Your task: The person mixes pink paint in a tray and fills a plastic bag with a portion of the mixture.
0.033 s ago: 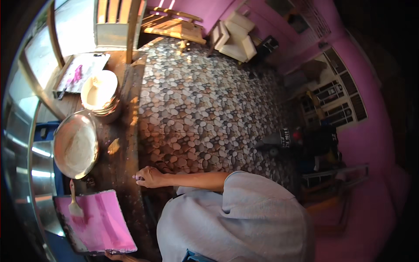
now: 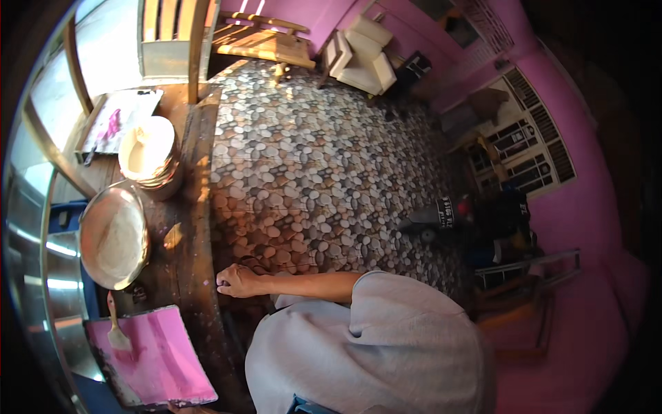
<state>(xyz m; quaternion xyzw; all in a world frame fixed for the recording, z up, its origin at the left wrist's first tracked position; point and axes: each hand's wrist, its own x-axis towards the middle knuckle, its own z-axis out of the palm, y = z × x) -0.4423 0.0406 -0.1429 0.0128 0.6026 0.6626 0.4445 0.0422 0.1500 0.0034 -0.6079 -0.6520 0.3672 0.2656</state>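
A paint tray point(image 2: 155, 359) coated in pink paint lies at the lower left, on the near end of the wooden table. A paintbrush point(image 2: 118, 337) with a wooden handle rests in it, its bristles in the pink paint. My left hand point(image 2: 182, 408) is at the tray's bottom edge, mostly hidden by the rim and the picture's lower border; it seems to grip that edge. My right hand point(image 2: 238, 281) is closed in a fist at the table's side edge. A bit of purple shows at its fingers, too small to name.
On the table point(image 2: 193, 269) stand a wide metal pan point(image 2: 114, 238), a stack of pale buckets point(image 2: 150, 155) and another tray with pink smears point(image 2: 127, 117). Pebble-patterned flooring point(image 2: 303, 172) spreads beyond. A cream armchair point(image 2: 365, 58), wooden bench point(image 2: 265, 48) and dark motorbike point(image 2: 476, 221) stand farther off.
The whole view has shifted slightly, so the table and its things sit a little lower and more to the left. Both hands keep about the same pose.
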